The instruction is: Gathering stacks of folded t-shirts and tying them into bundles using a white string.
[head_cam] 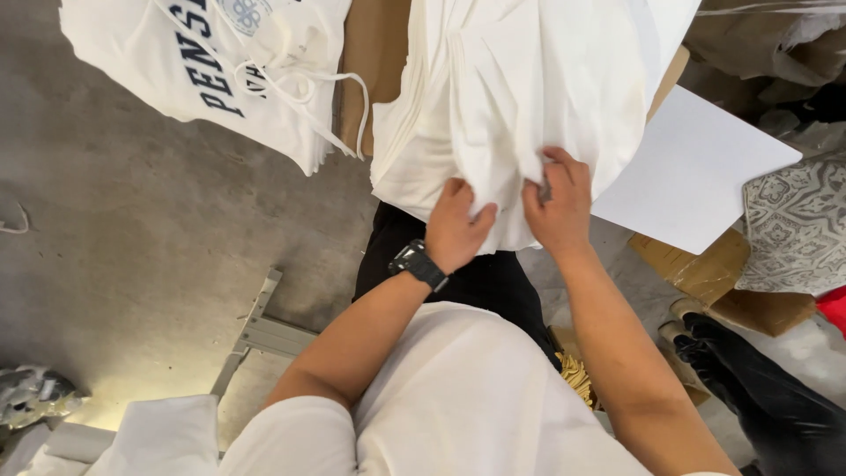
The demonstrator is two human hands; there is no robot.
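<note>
Concrete floor (132,229) is filling the 9 o'clock side, grey and scuffed, giving the widest open room. At 11 o'clock a stack of folded white sweatshirts (211,62) with dark lettering and loose drawcords is overhanging its support. A metal bracket (260,326) is lying on the floor at 8 o'clock. At centre, running up to 12 o'clock, a pile of plain white fabric (529,79) is bulging forward in soft folds, its lower edge hanging over the person's dark lap. The left hand (456,225), wearing a black watch (419,264), is pinching that lower edge, fingers closed on cloth. The right hand (557,204), just beside it, is gripping the same fabric, fingers curled into a fold. At 3 o'clock a white sheet (696,167) is jutting out over cardboard (723,282) and a patterned cloth (797,225), crowding that side.
</note>
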